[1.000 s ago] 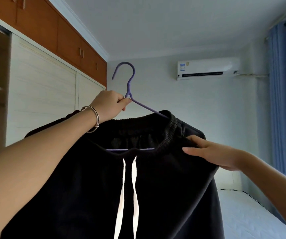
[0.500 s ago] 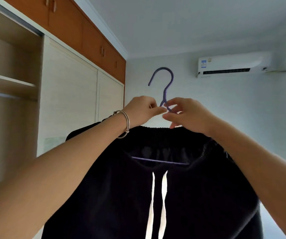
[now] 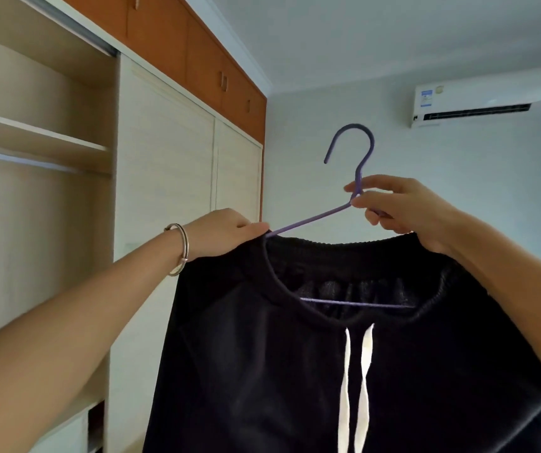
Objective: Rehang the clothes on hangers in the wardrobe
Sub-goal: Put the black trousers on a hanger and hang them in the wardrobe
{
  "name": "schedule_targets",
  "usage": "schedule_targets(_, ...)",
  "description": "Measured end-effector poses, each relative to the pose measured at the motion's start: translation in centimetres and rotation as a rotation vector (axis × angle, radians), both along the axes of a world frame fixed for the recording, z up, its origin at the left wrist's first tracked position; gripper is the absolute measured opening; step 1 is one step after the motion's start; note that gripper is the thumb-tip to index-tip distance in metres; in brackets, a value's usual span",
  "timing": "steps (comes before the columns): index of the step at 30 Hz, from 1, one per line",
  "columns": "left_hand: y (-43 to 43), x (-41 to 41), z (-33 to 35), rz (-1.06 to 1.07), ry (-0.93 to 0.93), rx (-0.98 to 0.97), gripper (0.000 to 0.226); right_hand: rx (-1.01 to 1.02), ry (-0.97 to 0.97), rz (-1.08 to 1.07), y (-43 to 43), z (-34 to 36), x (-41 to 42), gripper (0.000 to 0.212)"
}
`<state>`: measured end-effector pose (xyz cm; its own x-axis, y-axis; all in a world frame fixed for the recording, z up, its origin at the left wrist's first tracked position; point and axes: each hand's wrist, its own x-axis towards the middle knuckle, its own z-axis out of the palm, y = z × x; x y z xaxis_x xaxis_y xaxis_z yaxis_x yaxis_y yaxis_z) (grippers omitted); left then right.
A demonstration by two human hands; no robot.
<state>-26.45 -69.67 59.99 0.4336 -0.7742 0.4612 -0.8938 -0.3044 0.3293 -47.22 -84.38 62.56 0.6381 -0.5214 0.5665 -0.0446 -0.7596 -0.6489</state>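
Note:
A black garment point(image 3: 295, 371) with an elastic waistband and two white drawstrings hangs on a purple hanger point(image 3: 359, 165), held up in front of me. My right hand point(image 3: 393, 204) pinches the hanger at the base of its hook. My left hand point(image 3: 223, 232), a bangle on the wrist, grips the garment's left edge where the hanger's arm goes under the fabric. The hanger's lower bar shows through the waistband opening. The open wardrobe point(image 3: 34, 142) stands to the left, with a rail under a shelf.
Closed sliding wardrobe doors point(image 3: 181, 158) run along the left wall, brown upper cabinets point(image 3: 197, 50) above them. An air conditioner point(image 3: 491, 99) is mounted high on the far wall at the right.
My left hand has let go of the hanger's neck and slid down left to the garment's edge. My right hand now holds the hanger alone. The view has swung left toward the wardrobe.

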Motion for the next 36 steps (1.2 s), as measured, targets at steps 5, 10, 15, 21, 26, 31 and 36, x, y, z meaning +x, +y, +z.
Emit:
schedule_targets(5, -1.0, -1.1, -0.3, -0.136, 0.039, -0.384, 0.057, -0.139, 0.01, -0.154, -0.5, -0.5, -0.1, 0.023)
schedule_targets(10, -2.6, -2.2, -0.6, -0.162, 0.004, -0.521, 0.047, -0.15, 0.031, -0.18, -0.6, -0.8, -0.1, 0.03)
schedule_targets(15, -2.6, -1.9, -2.7, -0.152, -0.093, -0.554, 0.036, -0.101, -0.064, -0.161, -0.8, -0.4, -0.3, 0.026)
schedule_targets(21, -2.6, -4.6, -8.3, -0.219, -0.678, -0.321, 0.059, -0.135, -0.151, -0.162, 0.2, -0.9, 1.3, 0.014)
schedule_targets(26, -1.9, -4.2, -10.8, -0.063, -0.92, -0.097, 0.051, -0.196, -0.143, -0.088, 0.3, -1.8, 3.1, 0.015)
schedule_targets(31, 2.7, -2.5, -9.0, 0.044, -0.853, -0.163, 0.056, -0.226, -0.16, 0.006, 2.6, -2.3, 5.1, 0.016)
schedule_targets(36, 9.1, -0.7, -6.7, 0.16, -0.9, -0.227, 0.059, -0.333, -0.222, 0.087, 8.1, 0.4, 7.9, 0.027)
